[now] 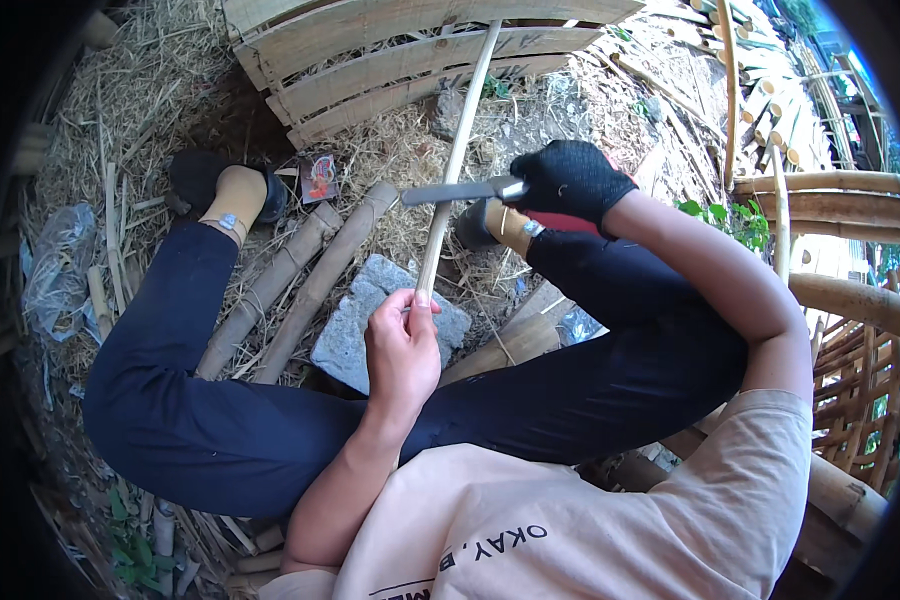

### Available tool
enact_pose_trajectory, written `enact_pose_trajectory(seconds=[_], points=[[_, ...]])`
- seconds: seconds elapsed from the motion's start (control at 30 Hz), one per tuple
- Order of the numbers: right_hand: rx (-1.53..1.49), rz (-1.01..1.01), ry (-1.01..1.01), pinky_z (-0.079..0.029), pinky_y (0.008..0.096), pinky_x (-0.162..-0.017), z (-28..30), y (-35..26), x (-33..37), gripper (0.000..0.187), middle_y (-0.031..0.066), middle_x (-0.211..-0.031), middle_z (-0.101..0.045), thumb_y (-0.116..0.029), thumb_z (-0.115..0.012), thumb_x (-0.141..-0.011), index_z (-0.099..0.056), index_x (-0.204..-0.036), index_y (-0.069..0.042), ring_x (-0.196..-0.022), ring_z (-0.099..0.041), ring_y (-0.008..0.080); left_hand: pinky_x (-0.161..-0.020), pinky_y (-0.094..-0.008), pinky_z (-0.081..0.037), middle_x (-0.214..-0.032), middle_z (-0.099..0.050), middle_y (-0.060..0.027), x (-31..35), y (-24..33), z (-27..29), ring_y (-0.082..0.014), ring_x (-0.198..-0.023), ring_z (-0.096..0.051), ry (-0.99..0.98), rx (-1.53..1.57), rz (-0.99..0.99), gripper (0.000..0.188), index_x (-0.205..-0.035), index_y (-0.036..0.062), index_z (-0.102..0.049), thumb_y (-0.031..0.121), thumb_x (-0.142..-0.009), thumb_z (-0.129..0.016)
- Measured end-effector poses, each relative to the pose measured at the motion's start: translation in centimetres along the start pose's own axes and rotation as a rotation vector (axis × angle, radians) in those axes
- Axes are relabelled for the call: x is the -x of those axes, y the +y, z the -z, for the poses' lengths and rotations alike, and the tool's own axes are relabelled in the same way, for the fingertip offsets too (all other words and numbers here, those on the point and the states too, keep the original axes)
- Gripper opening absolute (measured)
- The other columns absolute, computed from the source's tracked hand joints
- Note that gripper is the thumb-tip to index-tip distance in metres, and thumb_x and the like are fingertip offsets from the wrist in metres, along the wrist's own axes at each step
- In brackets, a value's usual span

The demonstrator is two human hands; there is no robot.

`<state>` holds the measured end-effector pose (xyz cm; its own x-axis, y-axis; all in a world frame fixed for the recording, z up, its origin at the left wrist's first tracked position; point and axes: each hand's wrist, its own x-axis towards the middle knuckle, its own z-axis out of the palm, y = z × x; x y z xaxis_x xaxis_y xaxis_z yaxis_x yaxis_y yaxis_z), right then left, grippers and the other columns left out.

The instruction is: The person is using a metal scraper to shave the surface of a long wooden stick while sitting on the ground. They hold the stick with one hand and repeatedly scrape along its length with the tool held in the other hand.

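A long pale strip, which looks like split bamboo, slants away from me toward the upper middle. My left hand is bare and closed around its near end, thumb on top. My right hand, in a black glove, grips a knife by its handle. The knife's flat grey blade points left and crosses the strip about midway along; whether the edge bites into it I cannot tell. The handle is mostly hidden in the glove. Beneath the strip, just beyond my left hand, lies a rough grey stone block.
The strip's far end overlaps a slatted wooden crate. Bamboo poles lie between my legs, beside a small red packet. Straw covers the ground. Cut bamboo is stacked at far right, near a bamboo frame. Clear plastic lies left.
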<state>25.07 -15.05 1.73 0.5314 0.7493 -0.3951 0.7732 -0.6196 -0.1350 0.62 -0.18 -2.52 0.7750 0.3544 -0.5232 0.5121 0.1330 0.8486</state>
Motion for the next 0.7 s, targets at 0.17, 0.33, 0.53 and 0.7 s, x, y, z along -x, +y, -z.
enact_pose_trajectory(seconds=[0.17, 0.33, 0.53, 0.7], points=[[0.065, -0.011, -0.137, -0.056, 0.0447, -0.077, -0.6, -3.9, 1.1, 0.025, 0.0167, -0.084, -0.071, -0.033, -0.064, -0.078, -0.074, -0.092, -0.015, -0.082, -0.071, 0.0341, -0.047, -0.0235, -0.026, -0.062, -0.043, 0.0054, 0.0, -0.9, -0.3, -0.002, -0.053, -0.034, 0.032, -0.095, -0.066, 0.026, -0.086, 0.0024, -0.058, 0.017, -0.104, -0.047], [0.147, -0.139, -0.102, -0.056, 0.0452, -0.077, 0.0, -2.0, -1.5, 0.024, 0.0173, -0.088, -0.072, -0.026, -0.063, -0.075, -0.076, -0.092, -0.014, -0.084, -0.071, 0.0355, -0.047, -0.0239, -0.027, -0.061, -0.043, 0.0055, 0.2, -1.4, -0.2, -0.0024, -0.053, -0.035, 0.033, -0.113, -0.1, 0.026, -0.086, 0.0022, -0.058, 0.018, -0.104, -0.048], [0.106, -0.256, -0.024, -0.055, 0.0434, -0.08, 0.7, 1.2, -2.9, 0.025, 0.0194, -0.089, -0.071, -0.026, -0.06, -0.079, -0.075, -0.094, -0.012, -0.086, -0.07, 0.0358, -0.051, -0.0351, -0.041, -0.059, -0.057, -0.0099, 0.7, -0.6, 0.2, -0.0175, -0.05, -0.055, 0.06, -0.139, -0.051, 0.022, -0.082, 0.0005, -0.061, 0.013, -0.098, -0.053], [0.237, -0.413, 0.092, -0.055, 0.045, -0.079, 1.9, 9.5, -3.2, 0.025, 0.0201, -0.091, -0.071, -0.028, -0.061, -0.079, -0.075, -0.093, -0.011, -0.086, -0.07, 0.0364, -0.045, -0.0245, -0.027, -0.06, -0.043, 0.0053, 1.0, -0.6, -0.8, -0.0023, -0.051, -0.036, -0.031, -0.084, -0.09, 0.025, -0.085, 0.0029, -0.058, 0.017, -0.104, -0.048]])
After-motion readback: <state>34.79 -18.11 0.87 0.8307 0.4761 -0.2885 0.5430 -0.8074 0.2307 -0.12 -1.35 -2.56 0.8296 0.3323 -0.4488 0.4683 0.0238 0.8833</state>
